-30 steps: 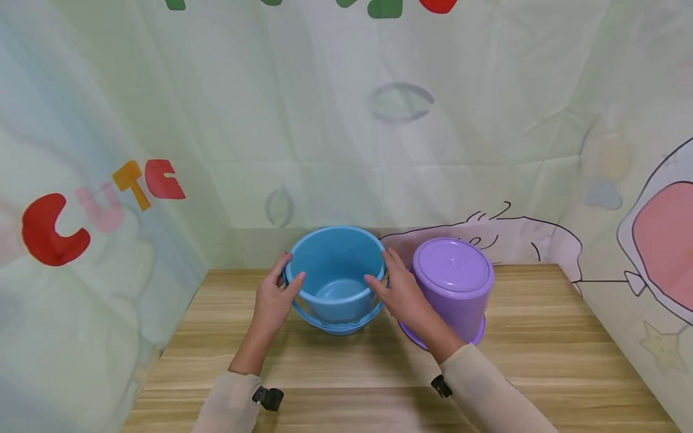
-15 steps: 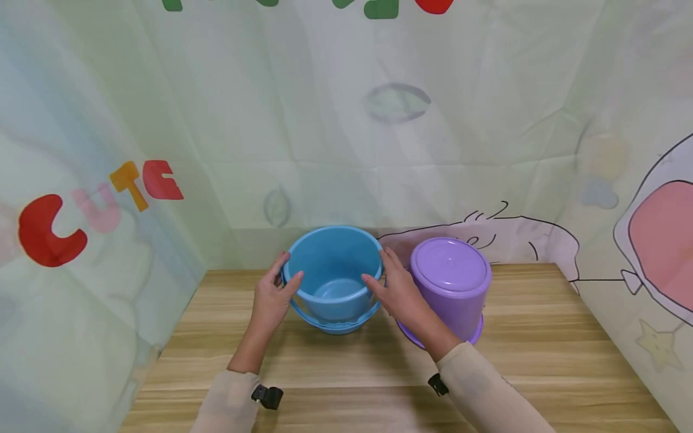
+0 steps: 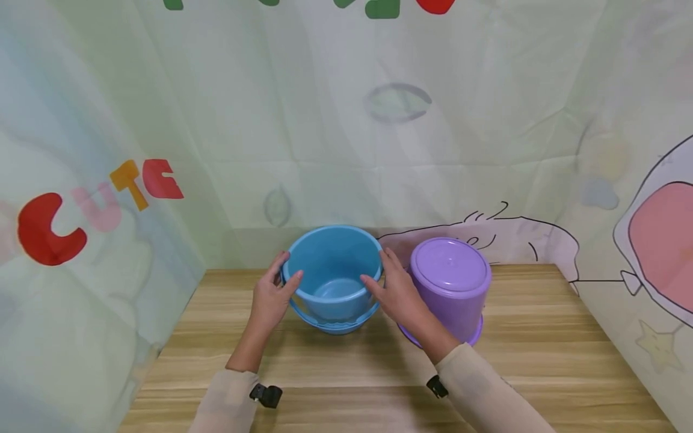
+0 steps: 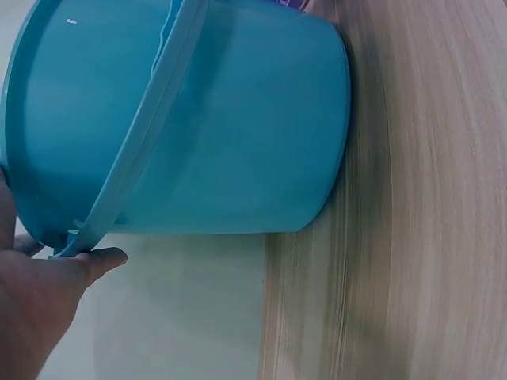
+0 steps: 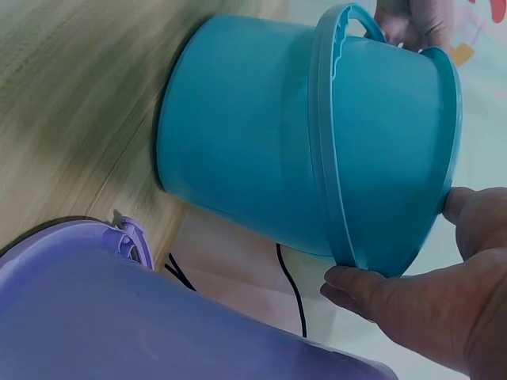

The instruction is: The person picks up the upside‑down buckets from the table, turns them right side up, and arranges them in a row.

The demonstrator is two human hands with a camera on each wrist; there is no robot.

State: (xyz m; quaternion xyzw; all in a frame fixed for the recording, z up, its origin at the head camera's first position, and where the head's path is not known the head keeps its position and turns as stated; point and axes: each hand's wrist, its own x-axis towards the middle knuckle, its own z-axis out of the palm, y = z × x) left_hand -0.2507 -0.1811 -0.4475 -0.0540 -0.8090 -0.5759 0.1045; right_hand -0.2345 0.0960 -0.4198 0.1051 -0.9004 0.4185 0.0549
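Observation:
A blue plastic bucket (image 3: 334, 255) stands upright at the back of the table, its mouth facing up and no contents visible inside. Its handle (image 4: 136, 142) hangs down across the near side. At the left of the rim, my left hand (image 3: 272, 299) holds on, thumb near the inner edge and fingers outside by the handle's joint. Opposite it, my right hand (image 3: 402, 294) grips the right of the rim in the same way. Seen from the right wrist, the bucket's base (image 5: 176, 119) rests on the wood.
Just right of the blue bucket, a purple bucket (image 3: 451, 264) stands upside down, base upward, partly behind my right forearm. The wood-grain table (image 3: 335, 373) ends against a printed cloth backdrop (image 3: 325, 138) at the back and sides.
Both hands keep their places on the blue bucket's rim, and the buckets stay put. Only a slight shift of the head view shows.

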